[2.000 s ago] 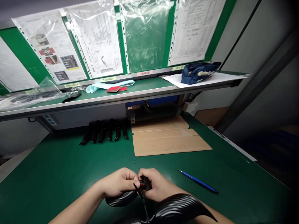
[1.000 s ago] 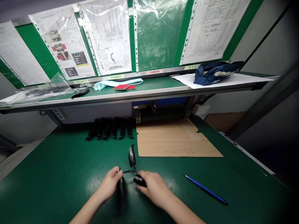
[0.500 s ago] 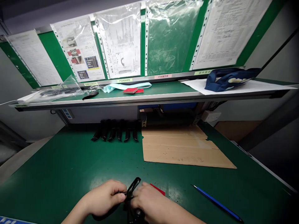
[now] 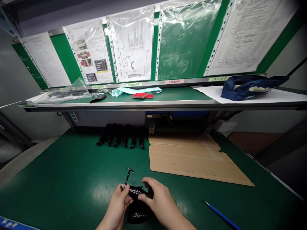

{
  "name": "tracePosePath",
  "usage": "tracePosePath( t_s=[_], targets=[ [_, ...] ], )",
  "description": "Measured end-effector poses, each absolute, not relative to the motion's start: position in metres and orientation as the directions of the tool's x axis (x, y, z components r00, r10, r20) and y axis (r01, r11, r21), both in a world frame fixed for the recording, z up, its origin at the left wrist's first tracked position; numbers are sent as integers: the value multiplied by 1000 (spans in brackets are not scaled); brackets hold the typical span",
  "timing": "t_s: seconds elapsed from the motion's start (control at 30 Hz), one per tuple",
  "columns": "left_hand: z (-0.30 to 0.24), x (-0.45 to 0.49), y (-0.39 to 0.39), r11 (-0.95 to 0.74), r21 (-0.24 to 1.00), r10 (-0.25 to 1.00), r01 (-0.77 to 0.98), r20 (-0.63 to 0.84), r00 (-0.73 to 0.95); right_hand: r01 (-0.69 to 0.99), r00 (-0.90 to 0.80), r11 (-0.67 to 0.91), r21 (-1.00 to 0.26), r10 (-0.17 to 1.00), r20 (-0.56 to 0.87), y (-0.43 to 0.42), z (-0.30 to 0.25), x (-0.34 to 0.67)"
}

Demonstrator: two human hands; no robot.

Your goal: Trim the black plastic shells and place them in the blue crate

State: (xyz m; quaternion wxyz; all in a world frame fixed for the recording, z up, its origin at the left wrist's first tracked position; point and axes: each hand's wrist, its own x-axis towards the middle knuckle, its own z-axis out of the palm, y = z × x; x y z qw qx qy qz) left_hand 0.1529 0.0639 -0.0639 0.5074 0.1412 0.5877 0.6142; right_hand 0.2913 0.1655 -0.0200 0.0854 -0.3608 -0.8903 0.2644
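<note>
Apparent step: handling black ribbed piece (image 4: pixel 137 216).
Your left grip (image 4: pixel 117 203) pinches thin black stem (image 4: pixel 127 178); right grip (image 4: pixel 161 198) unclear; steadiness advisable next.

I record my surroundings as a workshop: green worktop (image 4: pixel 59 172) across the lower frame, printed sheets (image 4: pixel 131 48) in plastic sleeves (image 4: pixel 183 54) along the top, coloured labels (image 4: pixel 174 82) on the rail (image 4: pixel 153 83) beneath them, and a row of similar black parts (image 4: pixel 124 139) just left of centre.
</note>
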Motion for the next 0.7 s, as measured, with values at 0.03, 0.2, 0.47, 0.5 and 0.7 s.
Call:
tracePosePath(
  t_s=[0.03,0.2,0.47,0.5,0.7],
  targets=[
    [-65,155,63,202,842,795,-500,-440,-418,565,-769,643,-518,637,-48,160,-21,291],
    [-66,157,64,245,822,820,-514,-458,-342,474,-881,836,-276,447,-156,150,-32,287],
    [-46,167,67,107,744,828,-660,-434,-355,260,-954,749,-609,295,-45,149,-44,293],
    [-47,171,66,93,679,781,-728,-503,-369,252,-951,725,-641,308,-26,150,-49,291],
    [-50,112,65,-52,588,455,-807,-705,-544,538,-732,525,-659,678,-57,166,-77,279]
  ],
)
